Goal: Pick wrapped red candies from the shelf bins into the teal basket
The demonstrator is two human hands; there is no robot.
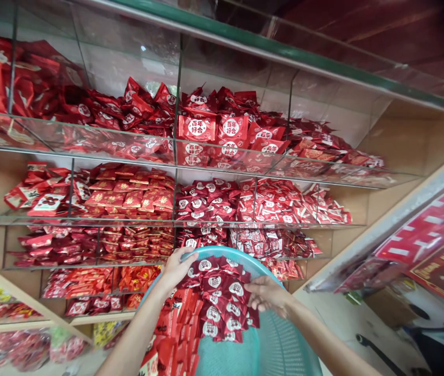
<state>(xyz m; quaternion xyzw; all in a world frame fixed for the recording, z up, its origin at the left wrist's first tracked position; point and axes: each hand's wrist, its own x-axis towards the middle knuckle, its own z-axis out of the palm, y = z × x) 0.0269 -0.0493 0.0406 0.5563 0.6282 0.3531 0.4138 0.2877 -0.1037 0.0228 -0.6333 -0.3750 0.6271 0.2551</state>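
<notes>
Extends a bare left forearm [138,321] from the near edge, slanting far and right, with the left hand [178,269] clasped, back of the hand upward and some fingers out of sight. Holds a bare right forearm [325,337] angled in from the near right toward the far left, with the right hand [267,296] loosely curled, fingers pointing left. Spreads both hands apart, with the left slightly farther than the right.
</notes>
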